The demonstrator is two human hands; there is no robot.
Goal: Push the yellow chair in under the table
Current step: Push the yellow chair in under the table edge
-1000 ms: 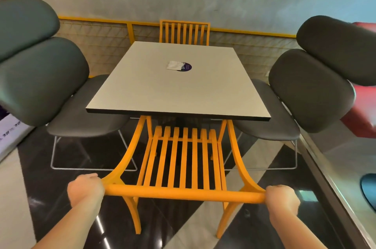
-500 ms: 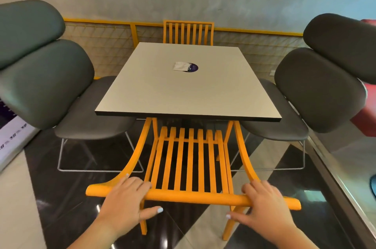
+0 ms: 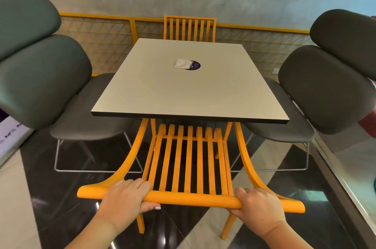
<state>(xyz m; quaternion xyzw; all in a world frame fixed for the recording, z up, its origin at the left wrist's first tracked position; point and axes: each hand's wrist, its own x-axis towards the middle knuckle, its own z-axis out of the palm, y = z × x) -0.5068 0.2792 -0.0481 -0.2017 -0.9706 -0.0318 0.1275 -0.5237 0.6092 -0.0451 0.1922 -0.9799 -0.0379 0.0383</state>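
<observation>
The yellow chair (image 3: 188, 159) with a slatted back stands at the near side of the square grey table (image 3: 183, 90). Its seat is hidden under the tabletop; only the backrest and rear legs show. My left hand (image 3: 124, 198) grips the top rail left of centre, fingers over the rail and thumb beneath. My right hand (image 3: 258, 206) grips the same rail right of centre.
Dark cushioned chairs flank the table, one on the left (image 3: 61, 90) and one on the right (image 3: 317, 94). A second yellow chair (image 3: 190, 28) sits at the far side before a yellow mesh railing. A white paper on a purple disc (image 3: 187, 64) lies on the table. A ledge (image 3: 350, 177) runs along the right.
My hands moved from the ends of the top rail inward and now wrap it. The chair has gone forward, further under the table, and the view has come closer.
</observation>
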